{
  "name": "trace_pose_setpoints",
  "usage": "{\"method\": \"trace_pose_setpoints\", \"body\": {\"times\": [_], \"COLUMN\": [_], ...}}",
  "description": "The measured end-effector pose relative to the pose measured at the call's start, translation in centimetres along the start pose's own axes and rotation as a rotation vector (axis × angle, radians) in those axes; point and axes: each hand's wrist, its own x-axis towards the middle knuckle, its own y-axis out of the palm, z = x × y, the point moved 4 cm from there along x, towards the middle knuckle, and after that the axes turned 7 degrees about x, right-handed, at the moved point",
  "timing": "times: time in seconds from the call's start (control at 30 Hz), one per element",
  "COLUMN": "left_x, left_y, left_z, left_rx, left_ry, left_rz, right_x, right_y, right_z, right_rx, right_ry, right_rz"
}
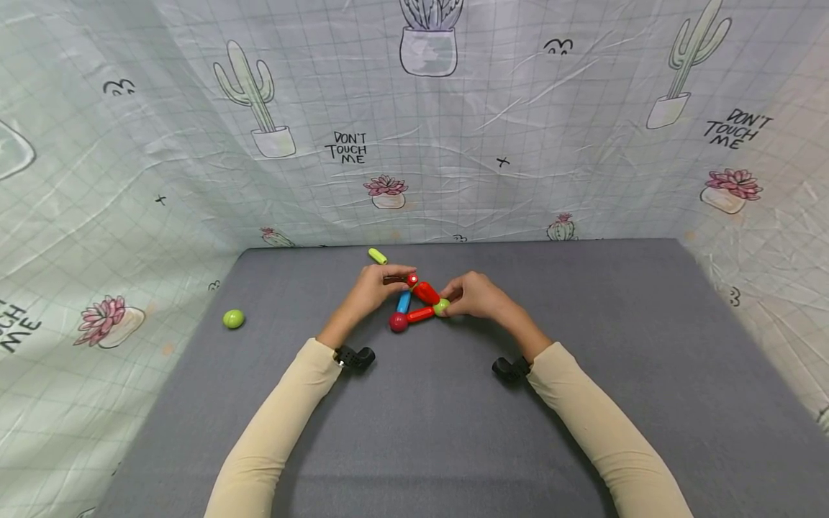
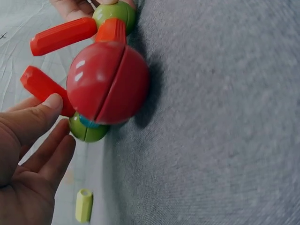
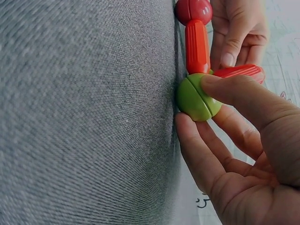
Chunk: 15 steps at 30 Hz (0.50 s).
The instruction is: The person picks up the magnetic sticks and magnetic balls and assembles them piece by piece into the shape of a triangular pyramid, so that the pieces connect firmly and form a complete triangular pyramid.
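A red ball (image 1: 398,322) lies on the grey table, joined to a blue rod (image 1: 404,302) and a red rod (image 1: 421,314) in a V. At the red rod's far end is a green ball (image 3: 199,97), which my right hand (image 1: 479,295) grips between thumb and fingers. From that ball another red rod (image 2: 63,36) sticks up at a slant. My left hand (image 1: 376,284) pinches a third red rod (image 2: 41,86), which rises from a second green ball (image 2: 89,132) at the blue rod's end. The red ball partly hides this second ball in the left wrist view.
A loose green ball (image 1: 234,319) sits near the table's left edge. A yellow-green rod (image 1: 378,256) lies by the back edge, just beyond the left hand. Behind the table hangs a cactus-print cloth (image 1: 453,144).
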Motion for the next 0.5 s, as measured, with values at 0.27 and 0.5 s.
{"method": "trace_pose_setpoints", "body": {"times": [0.27, 0.5], "left_x": [0.3, 0.6], "left_y": [-2.4, -4.0], "left_z": [1.1, 2.6], "left_rx": [-0.002, 0.039], "left_ry": [-0.073, -0.09], "left_rz": [-0.098, -0.153], "right_x": [-0.1, -0.1], "right_y": [0.1, 0.1], "right_z": [0.1, 0.0], "right_rx": [0.008, 0.017], "right_ry": [0.005, 0.012], "right_rz": [0.001, 0.004]}}
